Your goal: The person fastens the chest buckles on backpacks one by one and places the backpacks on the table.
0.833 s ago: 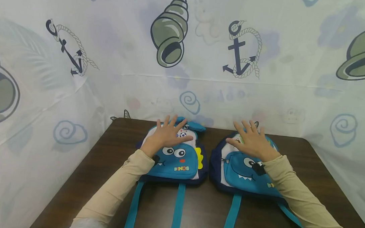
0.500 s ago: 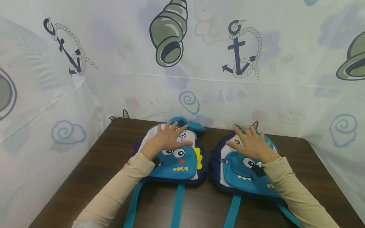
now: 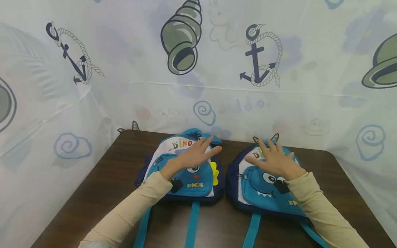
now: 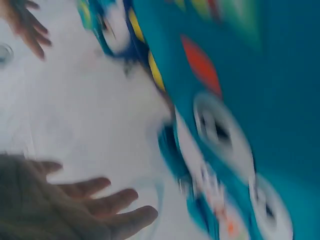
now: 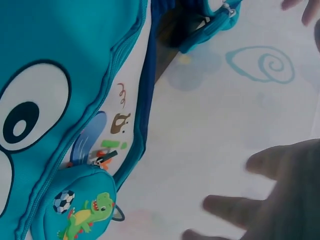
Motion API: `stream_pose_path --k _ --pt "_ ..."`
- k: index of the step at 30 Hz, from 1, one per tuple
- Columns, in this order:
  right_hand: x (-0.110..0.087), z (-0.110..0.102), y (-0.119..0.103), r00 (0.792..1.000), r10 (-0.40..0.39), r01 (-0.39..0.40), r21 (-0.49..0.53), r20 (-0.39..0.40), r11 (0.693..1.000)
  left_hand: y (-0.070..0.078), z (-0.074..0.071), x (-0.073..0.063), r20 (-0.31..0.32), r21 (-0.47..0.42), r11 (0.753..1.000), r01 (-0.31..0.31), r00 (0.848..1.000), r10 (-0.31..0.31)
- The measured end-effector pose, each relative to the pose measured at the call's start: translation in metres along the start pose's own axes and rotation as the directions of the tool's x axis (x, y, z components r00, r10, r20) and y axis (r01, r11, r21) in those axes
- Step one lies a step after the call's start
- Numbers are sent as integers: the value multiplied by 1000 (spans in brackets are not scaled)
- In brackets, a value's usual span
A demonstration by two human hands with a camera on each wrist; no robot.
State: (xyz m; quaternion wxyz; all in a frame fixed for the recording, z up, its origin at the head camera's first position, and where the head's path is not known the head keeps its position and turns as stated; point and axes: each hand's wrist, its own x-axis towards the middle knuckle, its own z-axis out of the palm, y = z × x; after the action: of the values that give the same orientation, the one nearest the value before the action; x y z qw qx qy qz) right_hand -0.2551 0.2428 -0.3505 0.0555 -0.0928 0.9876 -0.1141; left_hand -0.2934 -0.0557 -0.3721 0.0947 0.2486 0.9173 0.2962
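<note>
Looking from the right wrist, one sees a small round pouch [image 5: 77, 205] with a football and a green dinosaur at the end of the right bag [image 3: 263, 193]; from the head, this pouch is mostly covered. The left wrist view is blurred, but it shows the left hand [image 3: 192, 155] and the left bag [image 3: 196, 178] with pale cloth between them. Both hands are wide, with fingers apart, and hold nothing; whether the right hand [image 3: 276, 159] touches its bag, I cannot tell.

Compared with half a second ago, the left hand has turned and shifted to the right, so the DINO lettering [image 3: 182, 143] is now uncovered. The right hand is almost at the same place.

Both bags lie side by side on the dark counter [image 3: 322, 161], with straps [image 3: 191, 229] toward the person. Beige sleeves [image 3: 123, 212] hide parts of the bags, and a printed cloth [image 3: 300, 120] hangs behind.
</note>
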Motion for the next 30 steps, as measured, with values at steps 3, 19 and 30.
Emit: stream_pose_path --k 3,19,30 --pt "-5 1 -2 997 53 -53 -14 53 999 12 15 7 31 -279 960 -16 999 26" --pt "-28 18 -6 927 234 -256 39 292 966 72 80 25 126 -817 529 228 967 -221" --pt "-45 47 9 906 297 -306 -20 302 952 69 111 30 172 -864 363 348 882 -439"
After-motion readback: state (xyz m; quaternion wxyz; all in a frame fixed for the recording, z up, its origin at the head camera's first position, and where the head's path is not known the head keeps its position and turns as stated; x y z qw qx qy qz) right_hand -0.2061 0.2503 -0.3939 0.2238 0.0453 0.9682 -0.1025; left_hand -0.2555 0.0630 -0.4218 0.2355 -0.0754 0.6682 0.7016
